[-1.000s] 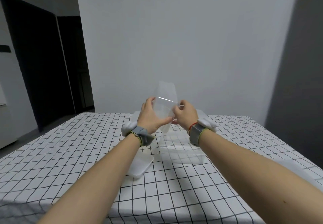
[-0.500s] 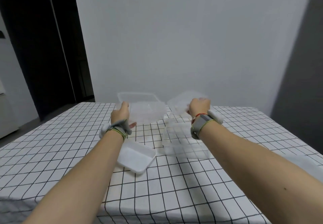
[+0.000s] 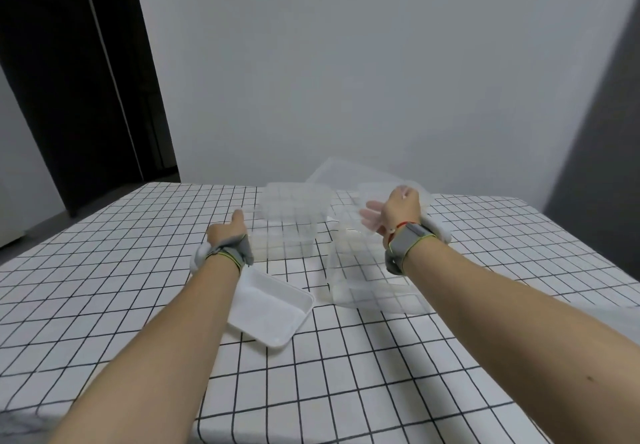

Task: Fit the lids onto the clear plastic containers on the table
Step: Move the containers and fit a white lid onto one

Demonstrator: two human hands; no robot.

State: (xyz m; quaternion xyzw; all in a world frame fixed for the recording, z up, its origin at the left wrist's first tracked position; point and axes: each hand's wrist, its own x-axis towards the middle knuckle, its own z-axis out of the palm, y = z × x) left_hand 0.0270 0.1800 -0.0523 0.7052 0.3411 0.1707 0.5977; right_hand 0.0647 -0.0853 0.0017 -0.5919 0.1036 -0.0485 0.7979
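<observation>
Zero lids look properly snapped on yet, as far as I can tell, so this one's barely started. On the checked tablecloth [image 3: 104, 305] there's a clear container [image 3: 291, 225] at about 12 o'clock from the middle of the table, which might actually be two tubs stacked, hard to say with all that see-through plastic. A bigger clear tub [image 3: 367, 277] sits nearer, around 2 o'clock, with its top open. A white tray-looking piece [image 3: 270, 308] lies flat at roughly 9 o'clock from that tub, partly under the left forearm; could be a lid or a shallow container, can't call it.

Right hand [image 3: 398, 211] is up over the far edge of the big tub, curled round a clear lid [image 3: 349, 175] that's tilted in the air and pokes back toward the wall. Left hand [image 3: 227, 232] is just beside the far container at its 9 o'clock, thumb sticking up; fingers are hidden, so I can't tell whether it's gripping or just resting against it.

My guess: the lid goes down next, and everything else is left to do.
</observation>
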